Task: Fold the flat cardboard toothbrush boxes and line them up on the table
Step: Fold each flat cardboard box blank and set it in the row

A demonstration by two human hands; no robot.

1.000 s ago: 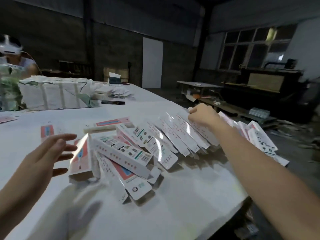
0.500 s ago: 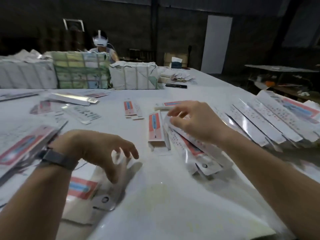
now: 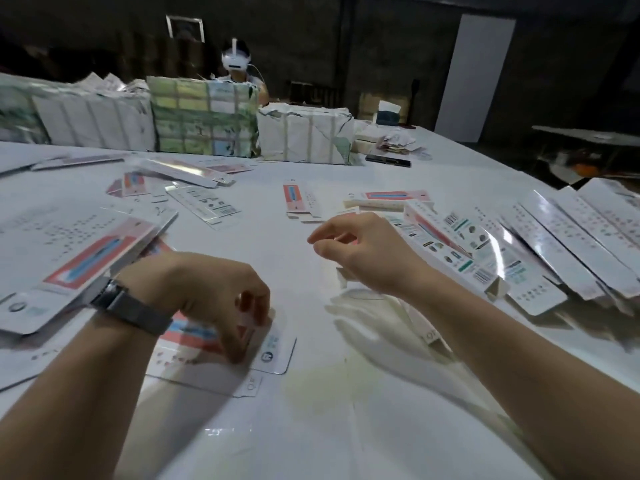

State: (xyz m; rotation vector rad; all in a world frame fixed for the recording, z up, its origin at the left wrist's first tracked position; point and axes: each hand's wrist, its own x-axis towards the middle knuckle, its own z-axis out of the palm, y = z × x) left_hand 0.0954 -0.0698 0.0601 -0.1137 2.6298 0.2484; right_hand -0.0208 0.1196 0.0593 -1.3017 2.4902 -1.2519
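Flat box (image 3: 242,344) now lies under your left fingers (image 3: 242,327), which have come down and pinch its edge on the counter (image 3: 346,410). Right hand (image 3: 367,251) has left the folded row (image 3: 554,244), fingers loosely curled, empty. Next fold begins.

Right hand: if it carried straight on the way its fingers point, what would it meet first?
The right hand points left over bare table; probably nothing until the flat box far left, though depth is unclear.
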